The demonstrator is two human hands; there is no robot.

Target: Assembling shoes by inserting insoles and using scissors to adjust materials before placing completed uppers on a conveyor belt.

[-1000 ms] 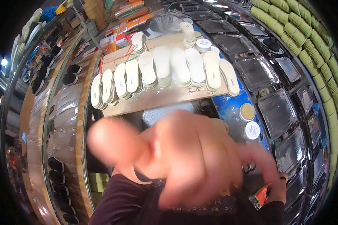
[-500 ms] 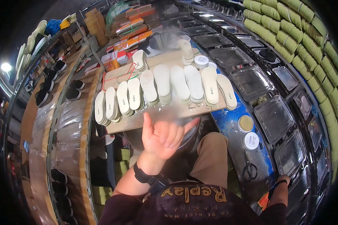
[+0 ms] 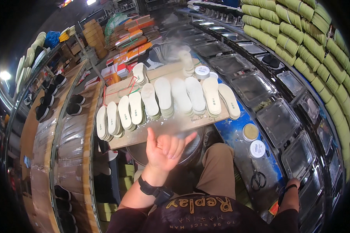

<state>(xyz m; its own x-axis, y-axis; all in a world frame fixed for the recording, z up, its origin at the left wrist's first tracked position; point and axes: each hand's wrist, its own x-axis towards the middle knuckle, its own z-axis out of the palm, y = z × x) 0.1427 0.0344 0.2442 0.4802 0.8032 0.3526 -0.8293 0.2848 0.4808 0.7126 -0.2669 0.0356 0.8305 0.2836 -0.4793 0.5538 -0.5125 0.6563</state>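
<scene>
My left hand is raised palm-up in front of the wooden board. Its thumb and little finger stretch apart, the middle fingers curl loosely, and nothing lies in it. Beyond it, a row of pale insole stacks, with one white stack near the middle, covers the board. Another insole stack stands to the right. My right hand is low at the right, beside the metal trays; its fingers are hidden. Black-handled scissors lie on the blue bench between my hands.
Round tubs, one with a white lid and one tan-topped, sit on the bench. Black shoes stand on the wooden rack at left. Green bundled sheets are piled at far right. Cardboard stacks rise behind the board.
The view has shifted slightly. My left hand keeps nearly the same pose, sitting a little lower in the picture. My right hand stays beside the trays.
</scene>
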